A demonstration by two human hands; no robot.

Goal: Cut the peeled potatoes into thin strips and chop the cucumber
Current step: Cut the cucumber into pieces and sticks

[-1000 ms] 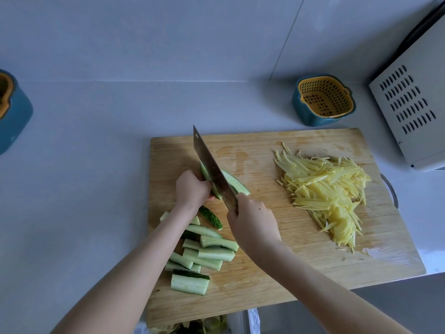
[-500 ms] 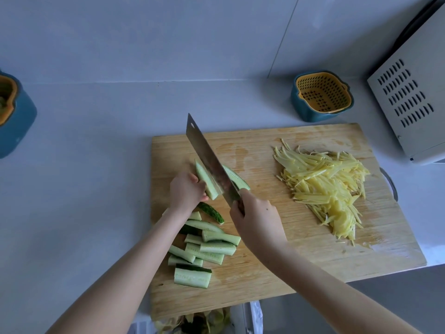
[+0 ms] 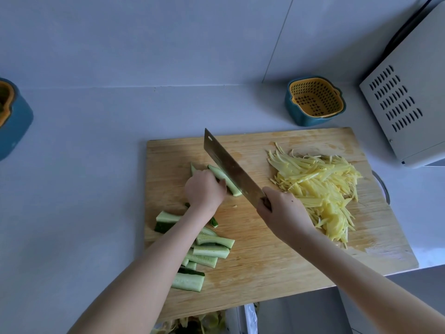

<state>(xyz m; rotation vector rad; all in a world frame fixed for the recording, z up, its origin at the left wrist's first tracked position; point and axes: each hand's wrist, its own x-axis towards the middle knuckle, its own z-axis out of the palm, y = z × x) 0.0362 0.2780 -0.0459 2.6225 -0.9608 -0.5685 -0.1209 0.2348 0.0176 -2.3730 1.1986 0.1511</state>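
Pale table [image 3: 84, 165] and plain wall fill the view, with a wooden cutting board [image 3: 265, 266] lying at the table's near edge. On it the right hand [image 3: 281, 213] is wrapped round the handle of a cleaver [image 3: 228, 165], whose blade slants away to the far left, edge down along a cucumber length [image 3: 226, 183]. The left hand [image 3: 204, 189] pins that length to the board under curled fingers. Nearer the person, on the board's left side, lie cut cucumber pieces [image 3: 207, 251]; on its right side spreads a pile of potato strips [image 3: 320, 186]. No whole potato is in sight, so that half looks finished, and the cucumber seems mostly chopped, with the held length left. Toward the table's far edge stands a blue tub [image 3: 315, 102] with a yellow strainer insert, nothing showing inside. A similar tub [image 3: 14, 121] at the left edge is cropped, so its contents cannot be told. A white vented appliance [image 3: 409, 104] sits at the right edge.
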